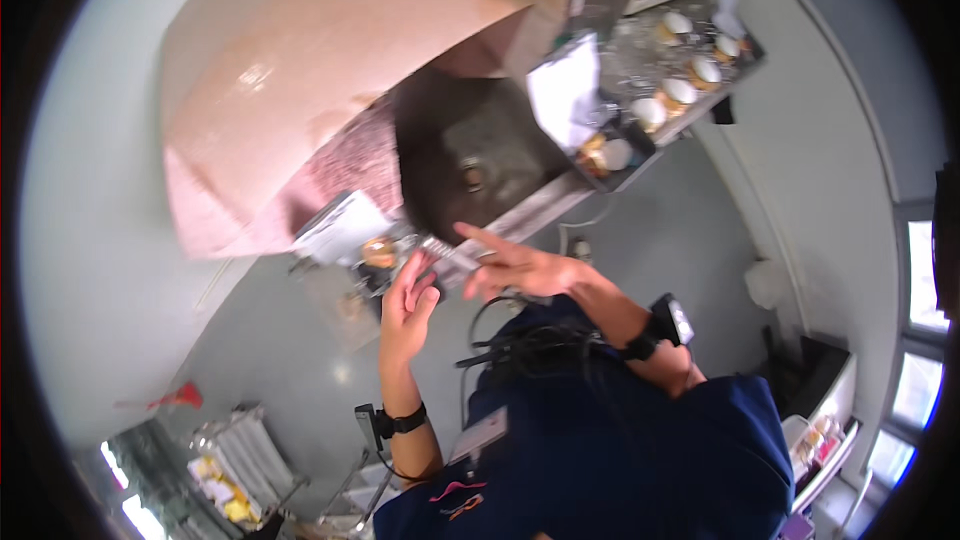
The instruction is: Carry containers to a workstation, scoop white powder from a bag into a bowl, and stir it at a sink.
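My left hand (pixel 405 310) is raised at the bench's front edge, fingers stretched upward and thumb apart. A small silvery piece (pixel 436 246) shows right by its fingertips; blur hides whether they touch it. To its right, my right hand (pixel 528 268) reaches leftward with the index finger extended and the other fingers loosely bent, apart from one another. I see nothing gripped in either palm. Beyond both hands lies a dark recessed work surface (pixel 500 130) with a small ring-like, gold-coloured object (pixel 472 175) on it.
A large pinkish-brown sheet (pixel 350 40) arches over the bench's left side. White papers (pixel 345 228) and an amber-coloured jar (pixel 379 252) sit beside my left hand. Several white-lidded jars (pixel 678 92) stand on the right-hand shelf, near a dark tray (pixel 632 172). Black cables (pixel 530 345) hang at my waist.
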Demonstrator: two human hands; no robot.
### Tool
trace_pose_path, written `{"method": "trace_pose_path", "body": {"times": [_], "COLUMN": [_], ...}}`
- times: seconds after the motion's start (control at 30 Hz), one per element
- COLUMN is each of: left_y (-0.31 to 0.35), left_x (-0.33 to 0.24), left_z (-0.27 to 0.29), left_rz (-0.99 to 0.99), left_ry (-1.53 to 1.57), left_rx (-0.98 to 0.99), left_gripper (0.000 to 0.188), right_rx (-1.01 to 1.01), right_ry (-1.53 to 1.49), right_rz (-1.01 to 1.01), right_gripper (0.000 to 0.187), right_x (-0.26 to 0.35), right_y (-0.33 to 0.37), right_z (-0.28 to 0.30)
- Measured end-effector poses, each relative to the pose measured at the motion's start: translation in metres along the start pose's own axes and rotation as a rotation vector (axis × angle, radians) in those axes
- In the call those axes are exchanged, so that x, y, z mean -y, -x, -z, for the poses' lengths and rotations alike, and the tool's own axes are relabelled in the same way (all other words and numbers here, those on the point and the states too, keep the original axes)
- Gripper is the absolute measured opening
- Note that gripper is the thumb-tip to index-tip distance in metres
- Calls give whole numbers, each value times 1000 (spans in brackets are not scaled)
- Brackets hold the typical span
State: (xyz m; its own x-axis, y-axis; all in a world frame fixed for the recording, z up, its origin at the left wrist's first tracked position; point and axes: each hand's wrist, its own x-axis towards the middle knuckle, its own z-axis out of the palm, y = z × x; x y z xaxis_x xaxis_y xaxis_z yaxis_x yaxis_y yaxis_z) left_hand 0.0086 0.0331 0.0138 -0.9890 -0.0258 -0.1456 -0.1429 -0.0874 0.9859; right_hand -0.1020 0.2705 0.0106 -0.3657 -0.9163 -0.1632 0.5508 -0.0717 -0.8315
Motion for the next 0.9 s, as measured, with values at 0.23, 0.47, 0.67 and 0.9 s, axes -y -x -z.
{"method": "trace_pose_path", "body": {"times": [0.23, 0.47, 0.67, 0.9], "left_y": [-81, -148, -174, -149], "left_x": [2, 16, 54, 100], "left_z": [-156, -277, -325, -392], "left_rz": [-111, -102, -71, 187], "left_ry": [127, 78, 0, -7], "left_rx": [-261, -284, -457, -939], "left_gripper": [25, 33, 25, 27], "right_rx": [-270, -799, -1396, -1657], "right_ry": [734, 865, 693, 1101], "right_rz": [7, 143, 77, -90], "right_gripper": [100, 52, 26, 34], "right_x": [52, 59, 45, 151], "right_y": [69, 150, 360, 570], "right_z": [61, 125, 349, 677]}}
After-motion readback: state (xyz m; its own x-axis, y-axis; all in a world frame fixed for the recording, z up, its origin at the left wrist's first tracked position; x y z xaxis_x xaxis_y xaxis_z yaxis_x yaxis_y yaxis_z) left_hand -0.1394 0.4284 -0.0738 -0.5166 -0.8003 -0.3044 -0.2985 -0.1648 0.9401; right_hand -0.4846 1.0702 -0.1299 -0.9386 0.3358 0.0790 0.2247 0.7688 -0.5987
